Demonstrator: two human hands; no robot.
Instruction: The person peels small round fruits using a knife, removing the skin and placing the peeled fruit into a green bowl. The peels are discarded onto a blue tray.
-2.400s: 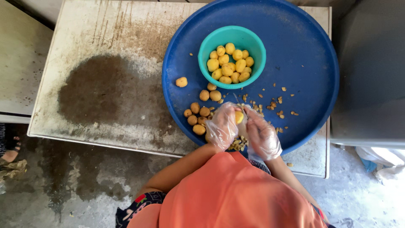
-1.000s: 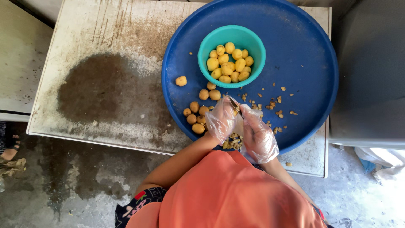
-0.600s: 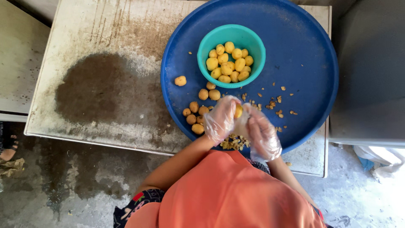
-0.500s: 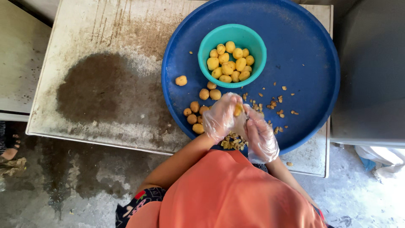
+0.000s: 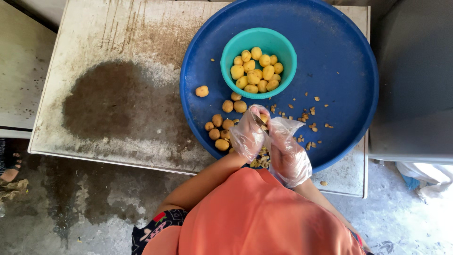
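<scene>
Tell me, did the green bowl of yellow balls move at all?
No. The green bowl sits at the same spot in the upper middle of the blue tray as before, with the same loose brown balls lying just below it.

stained white table [image 5: 113, 71], wet concrete floor [image 5: 85, 208], daylight

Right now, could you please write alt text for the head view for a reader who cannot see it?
Two hands in clear plastic gloves, left hand and right hand, work a small yellow piece over a large blue tray. On the tray stand a teal bowl of yellow pieces, brown pieces and scraps.
</scene>
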